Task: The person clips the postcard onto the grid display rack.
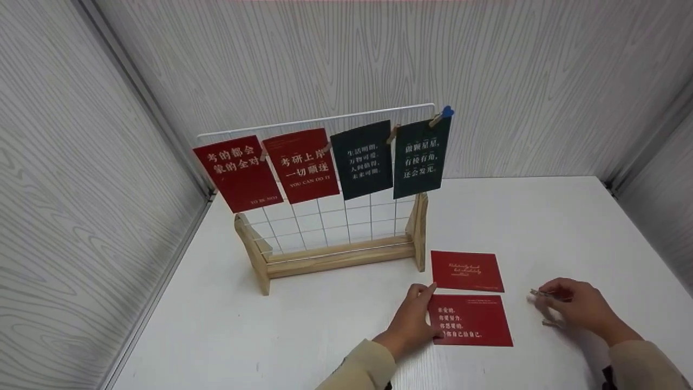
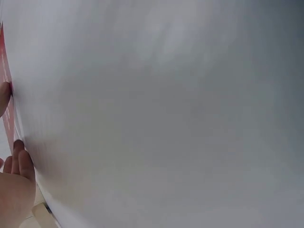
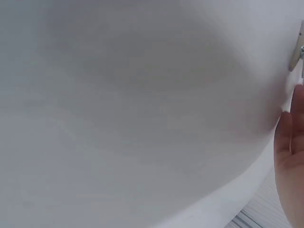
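Observation:
Low on the right of the head view, my left hand [image 1: 412,319] holds the left edge of a red card [image 1: 476,319] with white print, thumb over its face. In the left wrist view a sliver of that card [image 2: 6,71] shows between thumb and fingers. A second red card [image 1: 466,271] with gold script lies just beyond it on the table. To the right, my right hand [image 1: 576,303] pinches a small wooden clothespin [image 1: 540,293] between thumb and fingertips. Another clothespin [image 1: 551,323] lies on the table below that hand.
A white wire grid [image 1: 325,222] stands in a wooden base [image 1: 341,260] at center-left. Two red cards [image 1: 243,173] and two dark green cards [image 1: 422,157] hang on it by clothespins; one has a blue heart [image 1: 448,111]. Wood-grain walls [image 1: 346,54] enclose the white table.

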The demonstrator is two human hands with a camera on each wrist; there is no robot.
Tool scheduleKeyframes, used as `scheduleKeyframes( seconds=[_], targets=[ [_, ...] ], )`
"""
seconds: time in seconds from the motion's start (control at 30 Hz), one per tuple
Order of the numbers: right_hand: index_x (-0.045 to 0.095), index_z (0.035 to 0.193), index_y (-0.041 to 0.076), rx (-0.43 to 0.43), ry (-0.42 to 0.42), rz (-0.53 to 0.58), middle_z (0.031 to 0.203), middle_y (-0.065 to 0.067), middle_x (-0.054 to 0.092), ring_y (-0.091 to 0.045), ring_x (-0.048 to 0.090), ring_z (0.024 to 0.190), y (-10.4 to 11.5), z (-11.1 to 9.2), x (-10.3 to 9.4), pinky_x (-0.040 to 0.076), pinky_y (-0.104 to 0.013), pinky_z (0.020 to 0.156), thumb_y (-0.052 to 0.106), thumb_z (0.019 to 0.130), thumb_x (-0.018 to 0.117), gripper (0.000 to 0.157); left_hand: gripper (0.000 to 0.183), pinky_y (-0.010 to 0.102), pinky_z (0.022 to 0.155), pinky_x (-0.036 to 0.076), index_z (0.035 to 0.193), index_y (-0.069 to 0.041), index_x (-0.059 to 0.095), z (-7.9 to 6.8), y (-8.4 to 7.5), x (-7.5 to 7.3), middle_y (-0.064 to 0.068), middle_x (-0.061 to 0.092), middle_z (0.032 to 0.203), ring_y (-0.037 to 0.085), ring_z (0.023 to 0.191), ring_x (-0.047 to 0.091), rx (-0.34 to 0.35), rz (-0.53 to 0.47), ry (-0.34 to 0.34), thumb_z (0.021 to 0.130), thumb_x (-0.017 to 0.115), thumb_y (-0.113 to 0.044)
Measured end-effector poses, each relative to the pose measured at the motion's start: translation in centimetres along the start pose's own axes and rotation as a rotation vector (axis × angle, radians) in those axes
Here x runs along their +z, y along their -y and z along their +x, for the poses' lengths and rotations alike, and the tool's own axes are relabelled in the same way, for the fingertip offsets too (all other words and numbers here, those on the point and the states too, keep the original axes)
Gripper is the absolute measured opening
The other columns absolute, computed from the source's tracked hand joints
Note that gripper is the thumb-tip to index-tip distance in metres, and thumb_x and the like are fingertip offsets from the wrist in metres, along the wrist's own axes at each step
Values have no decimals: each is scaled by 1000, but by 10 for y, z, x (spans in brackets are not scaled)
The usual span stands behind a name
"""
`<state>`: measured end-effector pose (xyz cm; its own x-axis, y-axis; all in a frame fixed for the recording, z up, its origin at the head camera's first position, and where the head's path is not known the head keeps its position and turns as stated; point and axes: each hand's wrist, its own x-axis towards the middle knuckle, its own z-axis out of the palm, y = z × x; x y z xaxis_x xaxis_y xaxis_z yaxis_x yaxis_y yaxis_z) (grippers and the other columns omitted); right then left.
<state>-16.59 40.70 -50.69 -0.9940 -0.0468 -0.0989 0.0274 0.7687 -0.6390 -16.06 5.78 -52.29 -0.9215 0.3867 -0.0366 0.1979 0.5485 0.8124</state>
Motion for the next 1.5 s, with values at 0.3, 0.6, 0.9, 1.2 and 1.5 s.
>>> scheduleKeyframes(
  seconds=[0.3,0.6,0.9,1.2,1.5],
  targets=[
    [68,106,5,-66,-20,114,100,-8,68,-11,61,82,18,5,3,49,-21,70,23,87,72,26,80,19,82,44,139,-4,43,0,5,-4,-7,46,99,1,80,49,11,-117,26,70,82,2],
    [68,114,2,-79,-13,228,108,-11,68,-3,62,92,29,11,14,50,-19,76,23,86,72,35,51,20,71,50,122,-14,56,-1,13,-18,-6,59,83,5,73,60,-5,-294,52,78,73,6],
    [70,112,6,-93,-20,220,112,-9,66,-7,56,97,51,20,29,48,-21,77,29,89,68,32,46,24,73,52,120,-16,59,-1,30,-45,-5,62,84,6,75,60,30,-270,22,81,72,4],
    [65,116,3,-132,29,378,112,-9,64,-16,60,95,74,30,49,51,-24,76,19,87,71,34,46,25,70,52,123,-12,59,-11,49,-78,-2,63,83,9,75,61,22,-267,-30,81,71,4],
    [69,110,5,-203,100,400,103,-3,68,-20,61,100,106,42,70,52,-26,81,15,86,71,27,46,27,65,50,124,-12,59,-16,58,-106,2,62,86,13,78,60,3,-260,-73,82,70,5]
  ],
)
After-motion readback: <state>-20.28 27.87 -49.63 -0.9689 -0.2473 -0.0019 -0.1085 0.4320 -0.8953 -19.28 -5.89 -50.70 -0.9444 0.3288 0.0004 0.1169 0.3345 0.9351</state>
